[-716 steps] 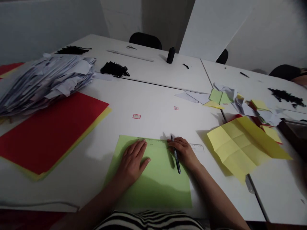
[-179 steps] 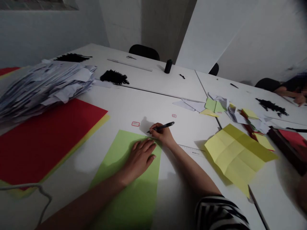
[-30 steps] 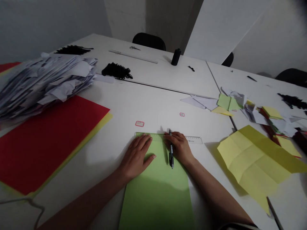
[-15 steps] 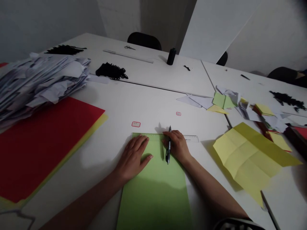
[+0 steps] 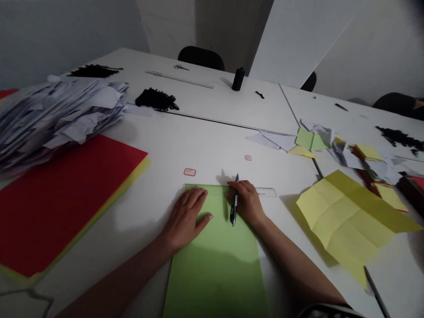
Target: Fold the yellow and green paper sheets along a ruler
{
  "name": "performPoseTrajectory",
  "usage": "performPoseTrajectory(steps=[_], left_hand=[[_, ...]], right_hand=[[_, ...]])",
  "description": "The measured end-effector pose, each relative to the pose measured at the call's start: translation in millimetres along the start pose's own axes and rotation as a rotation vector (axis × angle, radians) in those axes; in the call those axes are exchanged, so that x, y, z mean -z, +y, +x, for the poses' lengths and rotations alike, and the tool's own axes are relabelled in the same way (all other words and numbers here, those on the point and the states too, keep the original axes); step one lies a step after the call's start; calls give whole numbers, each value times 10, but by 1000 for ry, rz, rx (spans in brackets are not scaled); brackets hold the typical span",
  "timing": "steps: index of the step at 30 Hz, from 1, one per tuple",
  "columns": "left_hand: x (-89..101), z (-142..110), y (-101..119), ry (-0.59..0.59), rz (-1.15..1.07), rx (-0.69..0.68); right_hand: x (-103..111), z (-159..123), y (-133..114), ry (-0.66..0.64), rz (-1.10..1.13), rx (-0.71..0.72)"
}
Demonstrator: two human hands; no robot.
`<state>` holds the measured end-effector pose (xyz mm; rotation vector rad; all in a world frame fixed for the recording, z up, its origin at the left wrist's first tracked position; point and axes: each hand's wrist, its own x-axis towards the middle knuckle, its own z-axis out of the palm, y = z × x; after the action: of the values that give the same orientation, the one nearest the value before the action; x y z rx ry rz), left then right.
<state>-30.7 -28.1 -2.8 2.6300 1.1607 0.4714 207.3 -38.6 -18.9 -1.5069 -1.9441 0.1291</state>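
Note:
A sheet of green paper (image 5: 218,265) lies lengthwise in front of me on the white table. Across its far edge rests a clear plastic ruler (image 5: 266,192), its right end sticking out past the paper. My left hand (image 5: 189,215) lies flat over the ruler's left part and the paper, fingers stretched out and thumb apart. At the far right corner of the sheet, my right hand (image 5: 249,201) grips a black pen (image 5: 234,206), whose tip points away from me. Its fingertips touch the ruler; some of its fingers are hidden.
To the left, red sheets (image 5: 73,194) lie by a heap of white paper (image 5: 66,110). Creased yellow paper (image 5: 344,216) and paper scraps (image 5: 309,139) are on the right. Farther back are black cord (image 5: 155,100), scissors (image 5: 181,67) and a black cylinder (image 5: 238,79).
The whole view has shifted slightly to the right in the picture. Both hands, the pen, ruler and paper keep the same places relative to each other.

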Motion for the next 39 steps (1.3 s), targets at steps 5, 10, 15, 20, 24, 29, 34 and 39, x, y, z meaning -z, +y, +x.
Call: performPoseTrajectory(steps=[5, 10, 15, 20, 24, 29, 34, 39], left_hand=[[7, -6, 4, 7, -14, 3], [14, -11, 9, 5, -11, 6], [16, -13, 8, -3, -7, 2], [15, -10, 7, -4, -12, 1], [13, -6, 8, -8, 3, 4], [11, -7, 6, -8, -5, 2], [-6, -14, -5, 11, 5, -4], [-2, -11, -6, 11, 8, -10]], right_hand=[[-6, -10, 12, 2, 4, 6], [-6, -13, 15, -5, -1, -1], [-3, -14, 10, -5, -3, 0], [-8, -16, 17, -11, 0, -4], [-9, -14, 18, -6, -5, -3], [-4, -12, 13, 3, -6, 3], [3, -13, 10, -7, -4, -2], [10, -12, 3, 2, -14, 8]])
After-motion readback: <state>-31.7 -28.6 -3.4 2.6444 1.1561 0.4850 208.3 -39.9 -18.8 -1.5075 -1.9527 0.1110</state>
